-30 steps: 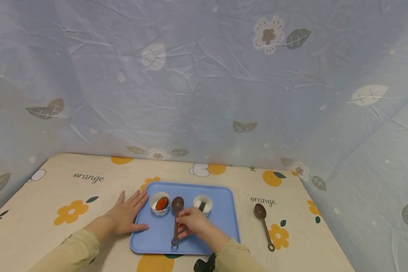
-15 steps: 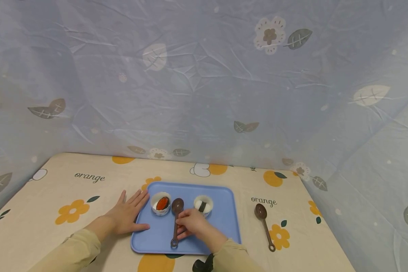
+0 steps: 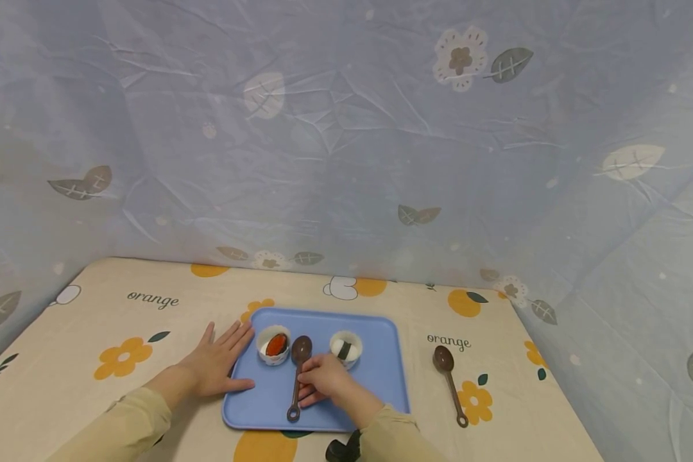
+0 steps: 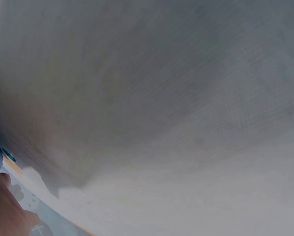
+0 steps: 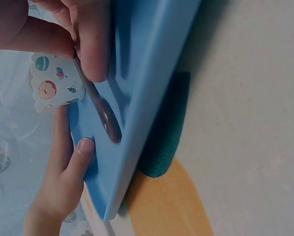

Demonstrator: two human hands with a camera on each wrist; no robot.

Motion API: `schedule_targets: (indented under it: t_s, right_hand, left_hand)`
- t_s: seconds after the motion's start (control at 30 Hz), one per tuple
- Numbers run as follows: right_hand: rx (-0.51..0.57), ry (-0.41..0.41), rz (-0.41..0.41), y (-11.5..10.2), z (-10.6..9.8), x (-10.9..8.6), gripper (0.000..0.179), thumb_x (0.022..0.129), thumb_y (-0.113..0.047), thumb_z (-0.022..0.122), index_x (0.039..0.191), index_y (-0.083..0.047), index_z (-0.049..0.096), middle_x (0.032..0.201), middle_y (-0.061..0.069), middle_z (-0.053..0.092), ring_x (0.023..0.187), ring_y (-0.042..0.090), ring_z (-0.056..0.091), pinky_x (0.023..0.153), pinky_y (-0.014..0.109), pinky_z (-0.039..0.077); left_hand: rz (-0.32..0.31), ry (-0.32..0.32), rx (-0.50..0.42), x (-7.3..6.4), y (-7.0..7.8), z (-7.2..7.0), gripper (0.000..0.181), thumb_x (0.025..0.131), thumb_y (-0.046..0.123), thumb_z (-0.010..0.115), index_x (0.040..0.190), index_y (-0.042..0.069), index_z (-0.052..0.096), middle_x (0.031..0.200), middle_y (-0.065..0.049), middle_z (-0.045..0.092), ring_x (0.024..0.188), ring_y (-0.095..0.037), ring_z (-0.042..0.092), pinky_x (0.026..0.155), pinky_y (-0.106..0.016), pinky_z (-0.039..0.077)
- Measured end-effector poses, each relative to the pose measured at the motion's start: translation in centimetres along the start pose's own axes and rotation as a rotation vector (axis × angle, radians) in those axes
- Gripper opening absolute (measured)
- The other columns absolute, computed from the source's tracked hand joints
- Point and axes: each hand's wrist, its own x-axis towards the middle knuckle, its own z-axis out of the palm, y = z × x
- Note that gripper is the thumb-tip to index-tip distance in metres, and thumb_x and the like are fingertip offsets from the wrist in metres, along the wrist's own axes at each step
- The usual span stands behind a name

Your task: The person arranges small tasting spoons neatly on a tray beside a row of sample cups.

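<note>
My right hand (image 3: 330, 378) pinches the handle of a brown spoon (image 3: 301, 348), which lies over the blue tray (image 3: 375, 388) with its bowl pointing away from me. In the right wrist view the thumb and fingers close on the handle, whose end (image 5: 110, 125) sticks out past them. My left hand (image 3: 216, 364) rests spread on the tray's left edge, thumb over the rim. Left of the spoon stands a small white paper cup (image 3: 271, 362) with red-topped sushi (image 3: 276, 345). Right of it, a second cup (image 3: 345, 333) holds white sushi with a dark band (image 3: 344, 350).
Another brown spoon (image 3: 447, 378) lies on the patterned tablecloth (image 3: 196, 295), right of the tray. A black object (image 3: 341, 450) shows by my right wrist at the front. A blue-grey printed sheet (image 3: 346, 160) hangs behind the table. Mostly blurred cloth fills the left wrist view.
The handle end of the held spoon has shifted slightly left and toward me. My left hand, the tray and both cups keep their places.
</note>
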Motion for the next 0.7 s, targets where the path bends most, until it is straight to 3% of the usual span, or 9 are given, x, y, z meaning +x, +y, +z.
schedule_targets:
  t_s: [0.47,0.7]
  right_hand:
    - [-0.056,0.05,0.024,-0.7,-0.1,-0.3,0.012,0.087,-0.006,0.056,0.093,0.003,0.062,0.065,0.006,0.056,0.049,0.011,0.056,0.047,0.03,0.055]
    - [-0.082,0.073,0.038,-1.4,-0.3,-0.8,0.013,0.087,-0.01,0.058,0.09,0.001,0.063,0.066,0.006,0.058,0.05,0.011,0.056,0.048,0.031,0.055]
  left_hand:
    - [-0.003,-0.005,-0.012,0.0,0.1,-0.2,0.1,0.075,0.073,0.051,0.14,-0.001,0.035,0.15,-0.019,0.031,0.138,-0.04,0.029,0.106,-0.07,0.012]
    - [0.01,-0.023,-0.062,-0.4,0.8,-1.7,0.099,0.076,0.068,0.054,0.139,-0.005,0.034,0.148,-0.023,0.031,0.136,-0.044,0.029,0.104,-0.072,0.01]
